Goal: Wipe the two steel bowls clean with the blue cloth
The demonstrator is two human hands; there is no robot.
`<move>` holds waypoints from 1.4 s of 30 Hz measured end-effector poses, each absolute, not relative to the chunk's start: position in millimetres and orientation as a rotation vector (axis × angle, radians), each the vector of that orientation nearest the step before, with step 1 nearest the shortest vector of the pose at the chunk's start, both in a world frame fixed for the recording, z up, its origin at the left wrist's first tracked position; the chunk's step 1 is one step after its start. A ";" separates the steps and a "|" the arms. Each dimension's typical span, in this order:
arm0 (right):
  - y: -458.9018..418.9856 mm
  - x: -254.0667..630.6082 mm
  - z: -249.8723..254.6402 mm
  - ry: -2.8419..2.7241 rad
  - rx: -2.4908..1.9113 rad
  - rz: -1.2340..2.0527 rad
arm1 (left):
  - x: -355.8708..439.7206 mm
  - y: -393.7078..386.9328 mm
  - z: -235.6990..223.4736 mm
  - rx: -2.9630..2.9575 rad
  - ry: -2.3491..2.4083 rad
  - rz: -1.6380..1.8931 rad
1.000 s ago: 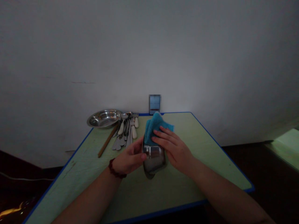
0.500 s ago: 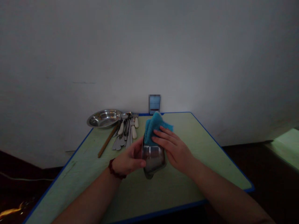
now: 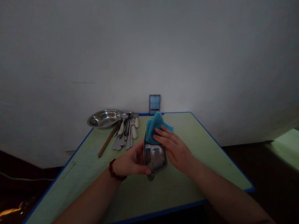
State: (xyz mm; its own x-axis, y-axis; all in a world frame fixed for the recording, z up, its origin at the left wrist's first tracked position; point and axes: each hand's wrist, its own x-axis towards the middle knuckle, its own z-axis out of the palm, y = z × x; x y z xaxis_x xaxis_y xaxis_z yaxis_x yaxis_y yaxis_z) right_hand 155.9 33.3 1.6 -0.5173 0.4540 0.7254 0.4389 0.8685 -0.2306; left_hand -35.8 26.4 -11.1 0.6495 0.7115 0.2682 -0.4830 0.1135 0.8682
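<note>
A shiny metal bowl (image 3: pixel 156 158) is tilted on its side above the table. My left hand (image 3: pixel 132 161), with a dark red band at the wrist, grips the bowl by its rim, thumb on the near side and the other fingers partly hidden behind it. Over the bowl's upper side lies a folded blue cloth (image 3: pixel 153 129). My right hand (image 3: pixel 177 149) presses that cloth against the bowl, its fingers laid across the fabric and the thumb out of sight.
A wide metal basin (image 3: pixel 105 119) sits at the table's back left corner. Beside it lie a pile of cutlery (image 3: pixel 126 130) and wooden chopsticks (image 3: pixel 107 141). A small blurred screen (image 3: pixel 155 104) leans against the wall. The pale green table (image 3: pixel 140 199) has a blue edge.
The bowl has turned a little in my left hand and shifted slightly right. My right hand and the cloth have barely moved.
</note>
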 end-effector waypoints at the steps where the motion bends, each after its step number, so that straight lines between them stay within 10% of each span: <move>1: 33.5 155.9 1.3 -2.182 -0.647 0.019 | -35.9 26.6 -11.3 1.141 0.237 0.882; 42: 33.4 156.7 0.2 -2.146 -0.727 0.035 | -41.2 30.2 -19.0 1.420 0.249 0.720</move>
State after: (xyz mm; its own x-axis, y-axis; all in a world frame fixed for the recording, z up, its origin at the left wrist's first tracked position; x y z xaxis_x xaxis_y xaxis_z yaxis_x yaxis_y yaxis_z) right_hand 156.7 33.4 0.2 -0.4716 0.5101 0.7193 0.4862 0.8309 -0.2705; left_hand -41.2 30.2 -19.0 0.7673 0.5882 0.2555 -0.3051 -0.0157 0.9522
